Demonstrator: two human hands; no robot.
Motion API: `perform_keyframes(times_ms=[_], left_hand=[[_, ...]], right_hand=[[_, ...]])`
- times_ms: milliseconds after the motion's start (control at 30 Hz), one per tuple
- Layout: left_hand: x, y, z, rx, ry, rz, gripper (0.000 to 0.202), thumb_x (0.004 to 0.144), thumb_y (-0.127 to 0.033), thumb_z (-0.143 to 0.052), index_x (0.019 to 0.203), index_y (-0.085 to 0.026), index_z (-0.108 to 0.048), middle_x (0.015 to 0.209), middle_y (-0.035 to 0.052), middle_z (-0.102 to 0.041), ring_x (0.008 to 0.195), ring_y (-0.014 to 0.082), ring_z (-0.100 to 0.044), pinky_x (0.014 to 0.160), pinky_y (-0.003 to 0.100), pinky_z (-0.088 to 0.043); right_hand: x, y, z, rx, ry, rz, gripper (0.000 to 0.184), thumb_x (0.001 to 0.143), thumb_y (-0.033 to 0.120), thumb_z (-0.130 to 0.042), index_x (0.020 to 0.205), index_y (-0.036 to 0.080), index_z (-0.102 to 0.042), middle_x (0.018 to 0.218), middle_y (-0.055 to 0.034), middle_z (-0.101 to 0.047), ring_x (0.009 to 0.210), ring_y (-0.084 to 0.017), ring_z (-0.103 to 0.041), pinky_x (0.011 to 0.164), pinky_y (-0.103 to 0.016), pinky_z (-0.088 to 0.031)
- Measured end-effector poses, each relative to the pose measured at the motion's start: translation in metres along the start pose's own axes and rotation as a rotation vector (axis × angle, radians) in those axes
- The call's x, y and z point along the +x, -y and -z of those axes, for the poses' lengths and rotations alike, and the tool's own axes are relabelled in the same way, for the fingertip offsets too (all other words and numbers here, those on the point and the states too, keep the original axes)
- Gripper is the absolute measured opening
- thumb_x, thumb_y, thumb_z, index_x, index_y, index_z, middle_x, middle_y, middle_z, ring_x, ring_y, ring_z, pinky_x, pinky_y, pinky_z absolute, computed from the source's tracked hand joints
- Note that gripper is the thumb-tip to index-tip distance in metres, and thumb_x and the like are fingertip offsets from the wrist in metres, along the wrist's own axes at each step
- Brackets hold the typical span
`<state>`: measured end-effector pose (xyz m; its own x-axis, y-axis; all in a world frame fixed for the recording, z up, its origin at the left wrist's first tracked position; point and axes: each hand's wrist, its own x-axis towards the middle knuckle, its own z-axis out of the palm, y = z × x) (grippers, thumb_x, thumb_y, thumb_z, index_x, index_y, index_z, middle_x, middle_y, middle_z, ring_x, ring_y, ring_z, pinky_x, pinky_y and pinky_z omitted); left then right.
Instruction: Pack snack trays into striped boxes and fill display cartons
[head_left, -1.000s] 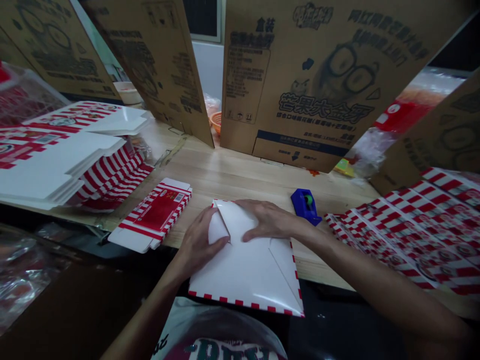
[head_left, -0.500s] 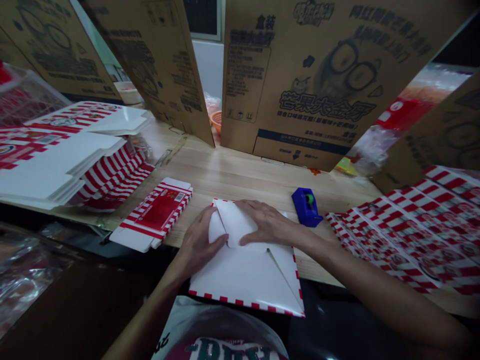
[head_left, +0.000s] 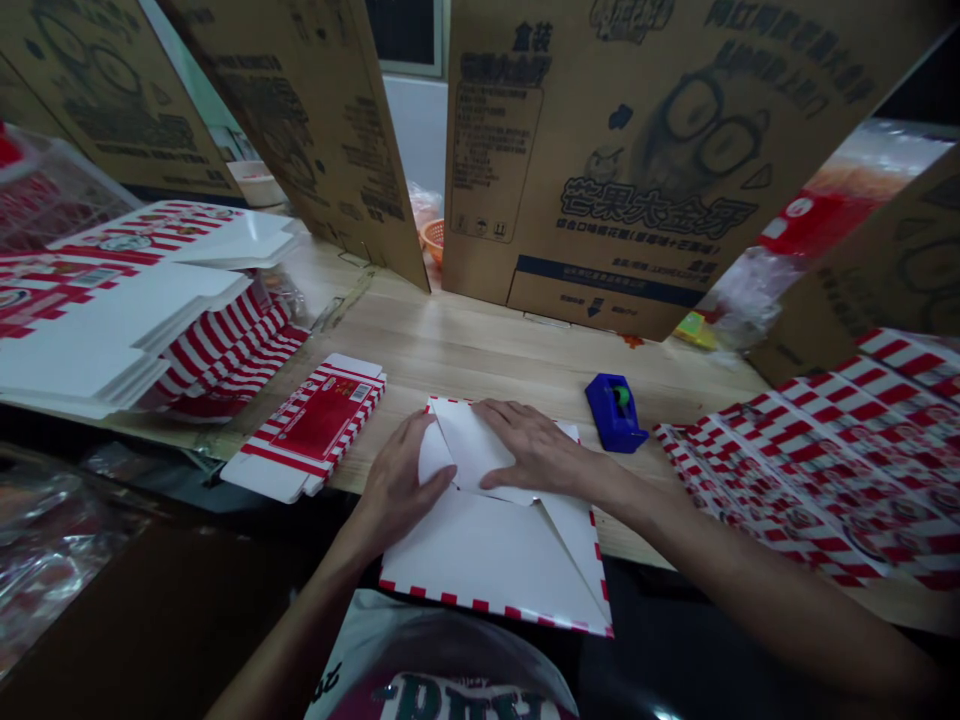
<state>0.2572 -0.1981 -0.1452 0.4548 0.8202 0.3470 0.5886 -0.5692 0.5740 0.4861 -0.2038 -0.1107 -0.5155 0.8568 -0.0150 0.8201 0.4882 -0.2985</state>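
Observation:
A white folded paperboard box (head_left: 487, 565) with a red-and-white striped rim lies partly over the table's front edge, its plain side up. Its flaps meet near the middle, and slanting seams run to its corners. My left hand (head_left: 401, 480) wraps the box's left edge, thumb pressed on top by the seam. On the upper flap my right hand (head_left: 536, 450) lies flat, fingers stretched forward and thumb apart. The tips of my left fingers are partly hidden at the edge. Just beyond my right wrist stands a blue tape dispenser (head_left: 615, 412).
A small flattened red-striped carton (head_left: 319, 420) lies to the left, beside a stack of flat white-and-red box blanks (head_left: 112, 320). Striped printed boxes (head_left: 825, 460) fill the right. Tall brown cardboard panels (head_left: 585, 180) stand across the back, with an orange basket (head_left: 433, 241) between them.
The lower edge of the upper flap now lies along a straighter seam, its rounded tab less visible. Both hands stay almost in place on the box.

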Motion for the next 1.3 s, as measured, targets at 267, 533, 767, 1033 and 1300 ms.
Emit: perform_keyframes(times_ms=[267, 533, 767, 1033, 1300], left_hand=[[0.002, -0.005, 0.004, -0.053, 0.001, 0.024, 0.047, 0.085, -0.026, -0.059, 0.128, -0.018, -0.041, 0.128, 0.0132, -0.055, 0.12, 0.0266, -0.052, 0.1, 0.044, -0.045], [0.001, -0.004, 0.002, -0.064, -0.012, 0.042, 0.044, 0.088, -0.034, -0.057, 0.127, -0.017, -0.044, 0.128, 0.0138, -0.056, 0.12, 0.027, -0.053, 0.1, 0.045, -0.045], [0.002, -0.001, -0.001, -0.151, -0.021, 0.091, 0.041, 0.09, -0.032, -0.052, 0.126, -0.017, -0.045, 0.125, 0.0145, -0.057, 0.117, 0.0265, -0.054, 0.099, 0.046, -0.044], [-0.001, 0.0, 0.003, -0.283, -0.038, 0.22, 0.046, 0.087, -0.037, -0.056, 0.127, -0.017, -0.046, 0.128, 0.0126, -0.055, 0.117, 0.0251, -0.054, 0.097, 0.043, -0.046], [-0.001, -0.001, 0.004, -0.343, -0.018, 0.233, 0.047, 0.086, -0.031, -0.056, 0.13, -0.019, -0.046, 0.132, 0.0115, -0.055, 0.121, 0.0249, -0.052, 0.101, 0.044, -0.044]], right_hand=[[-0.002, 0.002, 0.019, 0.174, 0.041, 0.009, 0.079, 0.084, 0.056, -0.059, 0.147, 0.02, -0.03, 0.147, -0.0143, -0.041, 0.134, -0.03, -0.039, 0.11, -0.048, -0.033], [0.013, -0.015, 0.03, 0.157, 0.171, -0.167, 0.088, 0.072, 0.067, -0.064, 0.141, 0.02, -0.037, 0.14, -0.0143, -0.049, 0.127, -0.034, -0.047, 0.103, -0.047, -0.039], [0.017, -0.008, 0.023, 0.025, 0.188, -0.183, 0.06, 0.073, 0.064, -0.065, 0.11, 0.019, -0.052, 0.104, -0.0122, -0.067, 0.097, -0.033, -0.062, 0.079, -0.04, -0.048], [0.016, -0.008, 0.011, -0.005, 0.098, -0.151, 0.068, 0.074, 0.064, -0.066, 0.119, 0.016, -0.049, 0.112, -0.0162, -0.065, 0.104, -0.034, -0.061, 0.086, -0.043, -0.045], [0.02, -0.037, 0.037, 0.333, 0.357, -0.174, 0.061, 0.076, 0.06, -0.064, 0.124, 0.023, -0.057, 0.129, -0.0083, -0.06, 0.113, -0.028, -0.059, 0.091, -0.037, -0.05]])
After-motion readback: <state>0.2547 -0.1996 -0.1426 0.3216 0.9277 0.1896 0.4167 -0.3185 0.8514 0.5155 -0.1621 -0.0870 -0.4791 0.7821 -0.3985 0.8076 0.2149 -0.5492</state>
